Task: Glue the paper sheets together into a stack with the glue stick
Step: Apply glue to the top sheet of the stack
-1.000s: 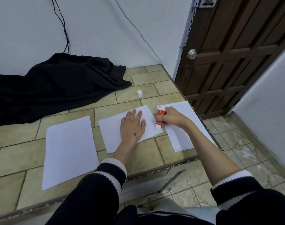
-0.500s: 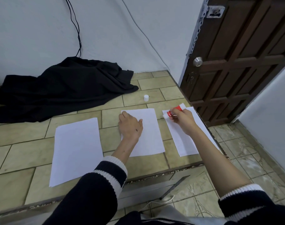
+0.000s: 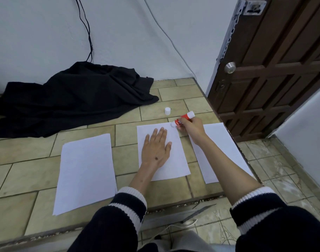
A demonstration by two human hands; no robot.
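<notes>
Three white paper sheets lie side by side on the tiled ledge: a left sheet [image 3: 86, 171], a middle sheet [image 3: 177, 160] and a right sheet [image 3: 226, 148]. My left hand [image 3: 156, 148] presses flat on the middle sheet with its fingers spread. My right hand [image 3: 191, 127] grips a red and white glue stick [image 3: 183, 119], tilted, with its tip touching the far right corner of the middle sheet. The stick's white cap [image 3: 167, 111] stands on the tiles just behind that sheet.
A black cloth [image 3: 73, 100] is heaped at the back left against the wall, with cables hanging above it. A brown wooden door [image 3: 275, 70] stands at the right. The ledge's front edge [image 3: 173, 204] drops to a lower tiled floor.
My right hand has brought the glue stick from the right sheet over to the far right corner of the middle sheet. My left hand has flattened out on the middle sheet.
</notes>
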